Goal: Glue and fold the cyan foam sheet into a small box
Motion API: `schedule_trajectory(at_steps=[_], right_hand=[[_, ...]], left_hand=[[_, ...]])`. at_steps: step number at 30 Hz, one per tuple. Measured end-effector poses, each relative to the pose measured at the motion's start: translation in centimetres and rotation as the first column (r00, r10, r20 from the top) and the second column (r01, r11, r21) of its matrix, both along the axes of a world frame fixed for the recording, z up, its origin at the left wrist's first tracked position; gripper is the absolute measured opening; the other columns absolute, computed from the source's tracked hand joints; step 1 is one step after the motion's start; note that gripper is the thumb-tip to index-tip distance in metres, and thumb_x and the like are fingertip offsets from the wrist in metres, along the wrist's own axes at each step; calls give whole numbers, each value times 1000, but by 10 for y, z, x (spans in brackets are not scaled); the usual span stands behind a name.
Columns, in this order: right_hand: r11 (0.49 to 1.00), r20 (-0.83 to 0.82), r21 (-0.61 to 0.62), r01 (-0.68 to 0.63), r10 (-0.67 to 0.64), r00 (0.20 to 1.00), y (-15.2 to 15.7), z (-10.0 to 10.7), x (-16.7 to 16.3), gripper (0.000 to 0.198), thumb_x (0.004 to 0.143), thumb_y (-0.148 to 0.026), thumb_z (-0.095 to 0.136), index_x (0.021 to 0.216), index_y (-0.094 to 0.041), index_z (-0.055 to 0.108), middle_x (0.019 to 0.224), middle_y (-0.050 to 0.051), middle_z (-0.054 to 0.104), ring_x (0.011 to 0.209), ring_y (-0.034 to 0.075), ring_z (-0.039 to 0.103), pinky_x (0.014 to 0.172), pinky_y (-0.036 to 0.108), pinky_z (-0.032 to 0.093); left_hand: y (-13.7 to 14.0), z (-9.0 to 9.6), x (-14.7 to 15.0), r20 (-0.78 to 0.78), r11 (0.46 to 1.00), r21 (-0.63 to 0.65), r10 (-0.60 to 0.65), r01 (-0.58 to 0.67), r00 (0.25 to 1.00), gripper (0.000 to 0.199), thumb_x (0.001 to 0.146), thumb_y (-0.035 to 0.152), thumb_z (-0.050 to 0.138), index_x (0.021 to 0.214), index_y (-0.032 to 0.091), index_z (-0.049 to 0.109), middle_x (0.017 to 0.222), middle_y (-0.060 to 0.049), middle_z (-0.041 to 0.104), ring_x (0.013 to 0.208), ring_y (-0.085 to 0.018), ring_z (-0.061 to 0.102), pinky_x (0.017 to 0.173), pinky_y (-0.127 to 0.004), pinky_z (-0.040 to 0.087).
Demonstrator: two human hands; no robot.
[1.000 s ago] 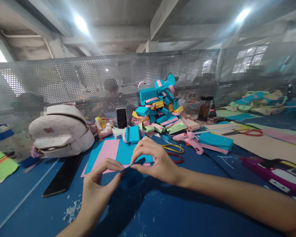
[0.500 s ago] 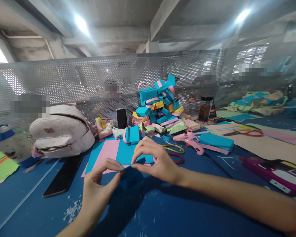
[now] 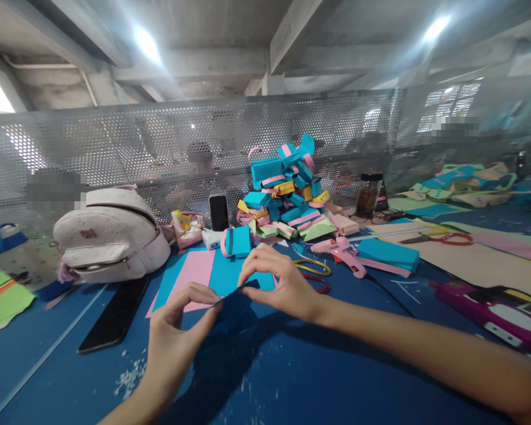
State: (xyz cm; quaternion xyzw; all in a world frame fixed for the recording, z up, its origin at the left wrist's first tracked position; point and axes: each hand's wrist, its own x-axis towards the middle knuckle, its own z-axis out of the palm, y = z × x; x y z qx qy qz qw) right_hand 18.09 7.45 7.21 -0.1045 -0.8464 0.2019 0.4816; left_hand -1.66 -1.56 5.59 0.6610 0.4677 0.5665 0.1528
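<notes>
A piece of dark blue paper (image 3: 234,310) is stretched between my two hands, just above the blue table. My left hand (image 3: 183,321) pinches its left end between thumb and fingers. Along the top edge, farther right, my right hand (image 3: 278,280) grips it with thumb and fingertips. The paper's lower part lies in shadow and blends with the table. Behind the hands lie blue and pink paper sheets (image 3: 194,271), with a small blue paper box (image 3: 238,242) with a pink strip on top of them.
A pile of paper boxes (image 3: 283,195) rises at the back. Right of my hands lie yellow and red scissor handles (image 3: 314,268), a pink glue gun (image 3: 343,254) with its cord, and a purple device (image 3: 487,313). On the left are a phone (image 3: 115,316), a white backpack (image 3: 110,236) and a bottle (image 3: 24,260).
My right hand has shifted slightly right and up along the paper's edge, so more of the edge shows between the hands. My left hand has barely moved.
</notes>
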Motion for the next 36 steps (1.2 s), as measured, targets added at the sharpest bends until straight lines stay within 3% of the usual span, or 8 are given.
schedule_trajectory(at_steps=[8, 18, 24, 36], right_hand=[[1000, 9, -16, 12, -12, 1000, 3, 1, 0, 5, 81, -18, 71, 82, -21, 66, 84, 1, 64, 84, 18, 54, 79, 33, 43], [1000, 9, -14, -8, 8, 1000, 4, -3, -1, 7, 81, -15, 70, 82, -20, 65, 85, 0, 64, 83, 17, 55, 78, 32, 43], [999, 12, -16, -27, 28, 1000, -2, -5, -3, 15, 76, -7, 71, 84, -20, 66, 86, 0, 64, 85, 16, 55, 80, 31, 42], [996, -3, 73, -44, 44, 999, -14, 0, -3, 7, 81, -16, 69, 83, -20, 64, 83, 0, 66, 80, 16, 56, 77, 32, 42]], left_hand=[[3, 2, -3, 48, 1000, 13, -8, 7, 999, 9, 81, 19, 69, 75, 22, 63, 77, 2, 65, 80, -15, 61, 77, -26, 47], [4, 2, -6, -7, 1000, -26, -12, 12, 1000, 5, 81, 21, 68, 78, 23, 65, 80, 1, 66, 80, -14, 62, 77, -24, 47], [2, 4, -1, -35, 999, 15, -31, 32, 999, 8, 81, 18, 68, 76, 23, 65, 77, 2, 66, 79, -14, 62, 75, -24, 48], [-4, 6, 3, -101, 996, 13, -84, 85, 991, 11, 82, 12, 65, 77, 22, 64, 81, 0, 67, 82, -16, 63, 76, -27, 48]])
